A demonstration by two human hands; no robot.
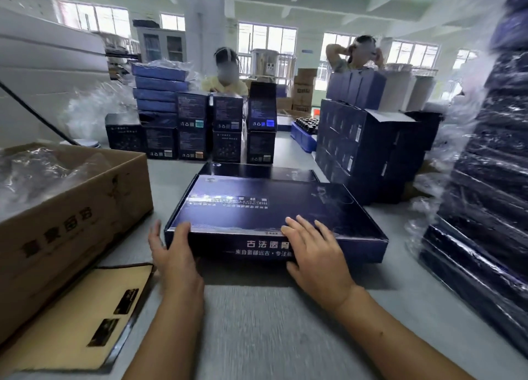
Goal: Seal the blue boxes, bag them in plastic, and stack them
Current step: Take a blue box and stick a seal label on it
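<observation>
Right fingers (pixel 307 228) flat atop blue box (pixel 257 208)

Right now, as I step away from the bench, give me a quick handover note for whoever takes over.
Left hand: open, thumb on the near left corner of the flat blue box.
Right hand: flat on its top near the front edge.
The box lies closed on the grey table, unbagged.
Plastic bags lie in the cardboard carton, left; bagged stack stands right.
Left to do: bag this box, stack it.
</observation>
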